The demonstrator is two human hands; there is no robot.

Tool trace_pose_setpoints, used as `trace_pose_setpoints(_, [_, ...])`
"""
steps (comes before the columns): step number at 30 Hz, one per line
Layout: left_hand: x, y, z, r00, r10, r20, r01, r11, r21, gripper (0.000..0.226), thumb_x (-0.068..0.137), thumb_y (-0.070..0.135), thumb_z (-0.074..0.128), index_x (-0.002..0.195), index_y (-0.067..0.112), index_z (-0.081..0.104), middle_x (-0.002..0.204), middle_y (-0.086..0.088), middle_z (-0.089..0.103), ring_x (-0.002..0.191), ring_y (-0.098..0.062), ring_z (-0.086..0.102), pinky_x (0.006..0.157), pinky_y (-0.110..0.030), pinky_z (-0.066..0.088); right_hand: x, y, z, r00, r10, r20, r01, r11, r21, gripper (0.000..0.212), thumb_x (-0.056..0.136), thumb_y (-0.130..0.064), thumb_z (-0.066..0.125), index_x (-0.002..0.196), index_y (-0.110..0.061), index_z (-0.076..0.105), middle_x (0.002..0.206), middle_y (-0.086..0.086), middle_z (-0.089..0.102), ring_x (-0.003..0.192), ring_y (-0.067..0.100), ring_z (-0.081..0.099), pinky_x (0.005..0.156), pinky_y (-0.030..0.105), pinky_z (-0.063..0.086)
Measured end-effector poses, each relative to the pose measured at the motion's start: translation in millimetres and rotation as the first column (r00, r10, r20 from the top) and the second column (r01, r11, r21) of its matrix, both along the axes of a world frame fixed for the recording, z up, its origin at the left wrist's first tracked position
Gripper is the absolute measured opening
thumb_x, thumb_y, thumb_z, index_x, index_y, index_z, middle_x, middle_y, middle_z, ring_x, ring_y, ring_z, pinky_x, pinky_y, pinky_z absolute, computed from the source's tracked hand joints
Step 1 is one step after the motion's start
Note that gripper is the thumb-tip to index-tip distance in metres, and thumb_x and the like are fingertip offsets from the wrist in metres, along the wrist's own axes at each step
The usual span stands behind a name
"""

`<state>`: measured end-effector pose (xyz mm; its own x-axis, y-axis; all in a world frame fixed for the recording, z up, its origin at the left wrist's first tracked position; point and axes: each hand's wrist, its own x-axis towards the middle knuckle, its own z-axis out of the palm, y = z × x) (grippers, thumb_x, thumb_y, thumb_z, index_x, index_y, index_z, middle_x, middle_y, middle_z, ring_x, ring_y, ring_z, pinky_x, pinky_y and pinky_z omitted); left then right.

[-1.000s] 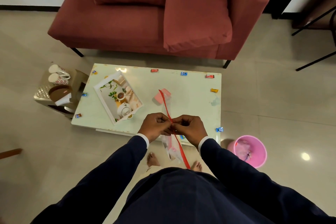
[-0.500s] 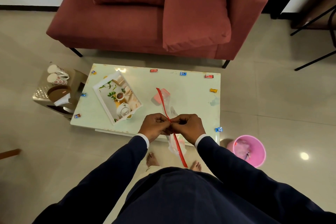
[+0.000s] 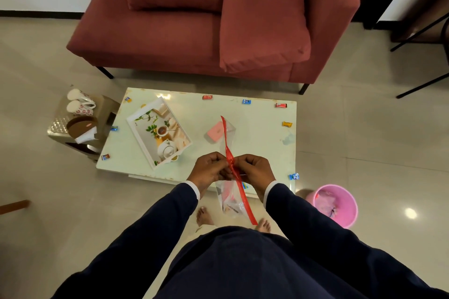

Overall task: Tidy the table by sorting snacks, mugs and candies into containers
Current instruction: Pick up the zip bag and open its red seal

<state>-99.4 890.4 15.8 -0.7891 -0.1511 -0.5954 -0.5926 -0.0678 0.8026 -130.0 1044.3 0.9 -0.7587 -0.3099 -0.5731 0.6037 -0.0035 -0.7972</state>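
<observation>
Over the near edge of the pale table [image 3: 255,143], my left hand [image 3: 209,169] and my right hand [image 3: 252,169] pinch the red zip strip of a clear plastic bag [image 3: 229,198]. The bag hangs between them, with reddish snack packets showing inside. A pink packet [image 3: 215,131] lies on the table behind the bag. Several wrapped candies are scattered along the table edges, such as a red candy [image 3: 207,97], a blue candy [image 3: 246,101] and an orange candy [image 3: 286,124]. A white picture tray [image 3: 136,126] lies at the table's left. Two flowered mugs [image 3: 79,102] lie on a stool at the left.
A red sofa [image 3: 194,31] stands behind the table. A pink bucket [image 3: 336,204] sits on the floor at the right. The low stool [image 3: 60,126] also carries a brown lidded container [image 3: 81,125]. Black chair legs [image 3: 422,31] cross the far right. My bare feet are below the bag.
Both hands stay pinched on the bag's red strip; the bag's far end has shifted slightly. Nothing on the table has moved.
</observation>
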Motion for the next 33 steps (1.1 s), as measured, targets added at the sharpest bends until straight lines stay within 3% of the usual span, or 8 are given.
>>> trace_pose_setpoints(4, [-0.9,1.1,3.1,1.000,0.004,0.012,-0.006,0.991,0.133,0.020,0.099,0.014,0.062,0.081,0.005,0.060,0.064,-0.013,0.063,0.060,-0.025,0.066,0.065,-0.039,0.061,-2.0,0.7,0.2,0.993,0.050,-0.106,-0.047,0.998,0.031,0.009,0.090,-0.005,0.069,0.081,-0.007,0.071,0.072,0.009,0.073,0.066,0.021,0.071,0.063,0.029,0.059])
trace_pose_setpoints(9, [-6.3,1.1,5.3,0.994,-0.105,0.007,0.104,0.992,0.077,0.021,0.102,0.023,0.059,0.095,0.003,0.059,0.076,-0.015,0.068,0.068,-0.028,0.071,0.062,-0.039,0.061,-13.5,3.4,4.3,0.960,0.172,-0.221,-0.142,0.979,0.145,0.012,0.086,-0.014,0.075,0.077,-0.009,0.068,0.067,0.006,0.071,0.064,0.023,0.071,0.062,0.032,0.060])
trace_pose_setpoints(13, [-13.3,-16.9,8.3,0.979,-0.200,0.026,0.202,0.972,-0.121,0.021,0.102,0.014,0.055,0.086,0.001,0.058,0.070,-0.015,0.066,0.062,-0.030,0.068,0.059,-0.043,0.061,-36.8,13.4,9.5,0.930,0.254,-0.265,-0.181,0.945,0.271,0.013,0.083,-0.012,0.078,0.076,-0.009,0.068,0.064,0.003,0.071,0.057,0.016,0.070,0.054,0.028,0.057])
trace_pose_setpoints(18, [-13.6,-61.2,15.6,0.974,-0.183,0.134,0.224,0.877,-0.425,0.022,0.093,0.006,0.056,0.071,0.004,0.055,0.057,-0.007,0.068,0.053,-0.024,0.065,0.053,-0.038,0.058,-80.4,53.5,15.3,0.906,0.225,-0.359,-0.042,0.891,0.453,0.018,0.084,-0.005,0.074,0.072,-0.014,0.064,0.065,0.002,0.067,0.052,0.013,0.068,0.048,0.025,0.056])
trace_pose_setpoints(24, [-4.5,-106.5,27.0,0.969,-0.152,0.195,0.234,0.816,-0.529,0.020,0.090,0.008,0.061,0.071,0.003,0.061,0.064,-0.008,0.075,0.054,-0.020,0.069,0.055,-0.036,0.058,-102.9,92.2,16.9,0.842,0.350,-0.410,-0.049,0.807,0.589,0.019,0.082,-0.004,0.072,0.073,-0.019,0.065,0.066,-0.004,0.070,0.055,0.013,0.069,0.052,0.026,0.060])
trace_pose_setpoints(28, [-7.4,-102.9,31.0,0.988,-0.115,0.104,0.152,0.854,-0.498,0.021,0.093,0.007,0.059,0.083,-0.011,0.063,0.072,-0.007,0.078,0.066,-0.022,0.076,0.062,-0.038,0.062,-103.2,79.3,20.7,0.793,0.461,-0.398,-0.110,0.751,0.651,0.015,0.085,-0.008,0.072,0.085,-0.020,0.064,0.076,-0.001,0.067,0.069,0.021,0.068,0.071,0.037,0.063])
trace_pose_setpoints(31, [-11.7,-94.0,38.2,0.997,-0.072,0.002,0.066,0.897,-0.438,0.021,0.094,0.005,0.059,0.082,-0.012,0.061,0.075,-0.006,0.079,0.073,-0.021,0.078,0.073,-0.042,0.063,-92.0,63.6,30.9,0.668,0.548,-0.503,-0.049,0.707,0.705,0.024,0.087,-0.022,0.076,0.107,-0.019,0.063,0.098,0.000,0.064,0.089,0.019,0.062,0.082,0.034,0.055])
trace_pose_setpoints(33, [-14.2,-85.8,44.0,0.995,-0.073,-0.069,0.036,0.898,-0.439,0.022,0.094,0.006,0.061,0.072,0.000,0.060,0.073,0.000,0.078,0.073,-0.015,0.077,0.076,-0.040,0.061,-75.3,49.6,44.0,0.416,0.614,-0.671,0.010,0.735,0.678,0.032,0.089,-0.035,0.073,0.114,-0.019,0.063,0.108,0.000,0.062,0.099,0.019,0.055,0.087,0.032,0.049])
